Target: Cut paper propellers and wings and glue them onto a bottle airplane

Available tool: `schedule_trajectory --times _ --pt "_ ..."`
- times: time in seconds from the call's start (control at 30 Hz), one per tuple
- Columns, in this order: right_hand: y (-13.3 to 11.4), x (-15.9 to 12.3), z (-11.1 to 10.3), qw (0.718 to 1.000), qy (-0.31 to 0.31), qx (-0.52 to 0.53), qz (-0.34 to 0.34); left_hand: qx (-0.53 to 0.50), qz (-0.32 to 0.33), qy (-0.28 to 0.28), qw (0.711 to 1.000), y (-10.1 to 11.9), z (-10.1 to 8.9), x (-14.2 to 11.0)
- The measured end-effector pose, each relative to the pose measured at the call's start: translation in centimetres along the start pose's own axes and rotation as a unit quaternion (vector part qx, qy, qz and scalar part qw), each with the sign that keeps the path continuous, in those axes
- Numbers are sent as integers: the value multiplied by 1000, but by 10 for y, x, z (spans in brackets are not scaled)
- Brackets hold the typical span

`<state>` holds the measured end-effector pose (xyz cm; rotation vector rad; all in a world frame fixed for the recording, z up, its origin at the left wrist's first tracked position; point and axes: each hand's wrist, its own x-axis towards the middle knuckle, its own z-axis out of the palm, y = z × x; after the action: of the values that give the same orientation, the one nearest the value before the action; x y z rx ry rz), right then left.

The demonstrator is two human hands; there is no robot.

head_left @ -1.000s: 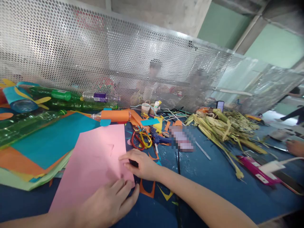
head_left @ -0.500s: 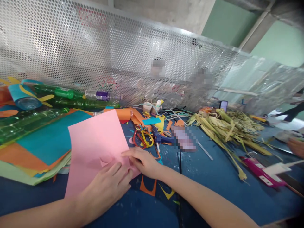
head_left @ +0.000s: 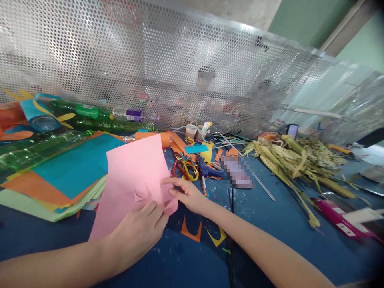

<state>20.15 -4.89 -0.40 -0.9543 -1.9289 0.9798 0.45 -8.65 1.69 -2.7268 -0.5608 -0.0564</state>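
A sheet of pink paper (head_left: 132,168) stands tilted up before me, its lower right part bent, with a small curled flap in its middle. My left hand (head_left: 141,230) is closed on the paper's lower edge, fingers bent and their tips partly hidden. At the right edge is my right hand (head_left: 190,196), index finger stretched against the sheet and thumb apart from it, near the folded corner. Orange paper scrap (head_left: 192,232) and yellow paper scrap (head_left: 217,238) lie below my right wrist. Just beyond that hand are yellow-handled scissors (head_left: 192,171) and a blue glue gun (head_left: 210,172).
Coloured paper sheets (head_left: 78,168) are stacked at left, with green plastic bottles (head_left: 45,150) behind. A blurred-out phone (head_left: 237,172), dry husks (head_left: 285,160) and a magenta power strip (head_left: 339,220) lie rightward. A black cable (head_left: 231,240) crosses the table. Perforated metal mesh (head_left: 174,60) rises behind; people sit beyond.
My right hand's fingers have drawn back toward the paper's right edge and spread apart. The flap shows more clearly. The whole view has shifted, so things appear slightly further right.
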Motion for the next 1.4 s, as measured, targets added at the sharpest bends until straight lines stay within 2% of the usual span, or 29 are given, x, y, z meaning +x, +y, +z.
schedule_trajectory --times 0.2,0.37,0.53,0.7,0.83,0.93,1.03,1.23,1.3,1.4 --pt "-6 -1 1 1000 -5 4 -23 14 9 43 999 4 10 -5" --pt "-12 -2 1 998 -32 -12 -43 46 28 84 995 11 17 -7" --pt "-11 -4 9 992 -7 -110 -64 49 22 71 996 15 21 -6" --pt "-5 -8 13 983 11 -182 -31 41 -20 36 998 15 30 -11" --pt "1 -7 10 984 6 -180 -3 8 -1 49 999 10 35 -21" --pt "3 -6 10 980 4 -197 -14 -30 38 113 992 2 33 -30" --pt "3 -5 11 975 3 -220 -40 -78 33 173 981 -7 29 -37" --pt "-5 -8 9 958 82 -264 -77 -154 -3 171 973 -24 23 -40" --pt "-11 -8 7 959 56 -261 -99 -166 -27 174 970 -29 23 -40" --pt "-17 -9 7 955 -14 -263 -133 -174 -48 172 968 -34 23 -40"
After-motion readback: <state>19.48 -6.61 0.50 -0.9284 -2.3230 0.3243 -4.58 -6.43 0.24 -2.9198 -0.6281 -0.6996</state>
